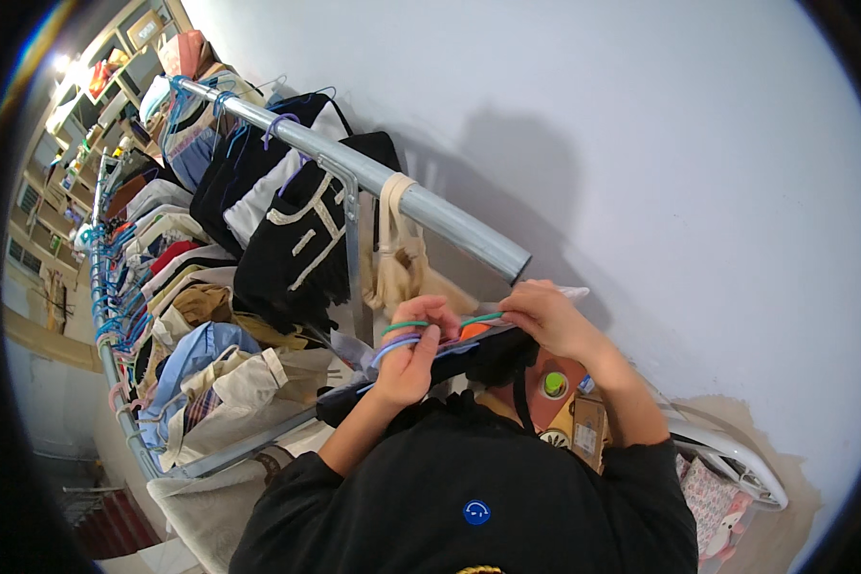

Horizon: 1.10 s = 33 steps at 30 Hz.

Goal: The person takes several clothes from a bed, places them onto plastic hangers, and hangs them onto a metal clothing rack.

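Observation:
My left hand [412, 355] is curled around several coloured hangers, with a purple one [394, 342] and a light blue one [393, 351] lying over its palm side. A green hanger [482, 318] stretches between my two hands. Its right end is pinched between the thumb and fingers of my right hand [545, 316]. Dark cloth [506, 351] hangs below the hands, close to my chest. How the hangers join the cloth is partly hidden by my hands. Just above my right hand is the open end of a metal rail [506, 258].
Black garments [294, 251] and beige fabric straps [394, 222] hang from the upper rail. A lower rail [111, 359] carries many clothes on hangers. At right stand a pale wall [703, 179], a white curved frame [739, 459] and a cardboard box [587, 427]. Shelves [79, 129] line the far left.

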{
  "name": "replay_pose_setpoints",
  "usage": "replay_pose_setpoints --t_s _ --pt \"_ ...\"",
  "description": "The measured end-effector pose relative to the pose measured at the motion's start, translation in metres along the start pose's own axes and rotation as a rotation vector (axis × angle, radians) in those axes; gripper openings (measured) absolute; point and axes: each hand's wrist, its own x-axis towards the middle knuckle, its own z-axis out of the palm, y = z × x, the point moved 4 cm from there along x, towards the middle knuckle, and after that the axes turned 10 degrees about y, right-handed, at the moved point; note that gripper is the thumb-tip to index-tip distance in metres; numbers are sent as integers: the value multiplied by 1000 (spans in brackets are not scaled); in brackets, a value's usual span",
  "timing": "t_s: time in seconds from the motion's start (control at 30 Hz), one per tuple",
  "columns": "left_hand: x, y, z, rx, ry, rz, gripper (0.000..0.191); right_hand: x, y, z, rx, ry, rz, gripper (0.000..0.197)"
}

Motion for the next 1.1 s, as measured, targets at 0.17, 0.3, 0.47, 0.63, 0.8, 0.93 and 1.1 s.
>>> replay_pose_setpoints --t_s 0.17,0.3,0.47,0.63,0.8,0.93,1.1 --pt "-6 7 22 47 -213 143 50 -40 -4 -62 -109 378 59 11" --pt "-15 -3 25 -8 -251 31 49 -68 10 -91 -93 328 304 10" --pt "-21 -2 23 -127 -243 -6 46 -78 22 -102 -73 397 509 13" --pt "-19 -2 20 -76 -206 20 46 -30 12 -98 -362 357 447 20" --pt "-13 12 7 -36 -159 72 45 35 15 -86 -444 413 309 20" --pt "-10 13 -1 -17 -125 57 45 85 47 -51 -617 288 206 20" --pt "-5 17 -12 3 -120 74 46 123 97 -18 -582 204 301 21"
